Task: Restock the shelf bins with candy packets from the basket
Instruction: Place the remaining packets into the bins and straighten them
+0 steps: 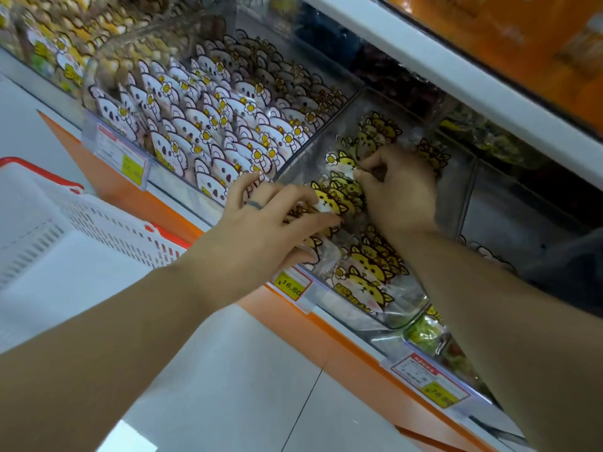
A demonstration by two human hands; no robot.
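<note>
Nearest, a pale tiled floor (248, 386) is seen beneath two bare forearms. To the left, a white basket (107, 223) with a red rim is set against the orange shelf edge (287, 324). A yellow tag (290, 286) is clipped to the shelf front, just below the left hand (261, 230). Behind the tag a clear bin (412, 313) is found, and yellow cat-faced packets (368, 282) are stood in rows in its front part. The left hand is reached over the bin's front left corner. Its fingers are curled round several of the packets at the middle of the bin, and a dark ring (254, 204) is worn on one finger. The right hand (399, 190) is placed farther in, with thumb and forefinger closed in a pinch on the top of one packet (the one with a white flower at its corner). More packets are seen standing behind that hand, toward the bin's back. In the next bin to the left, white packets (208, 125) with bear faces are packed upright in tight rows. Over all of it a white upper shelf (456, 70) is run across, with orange goods blurred above it
</note>
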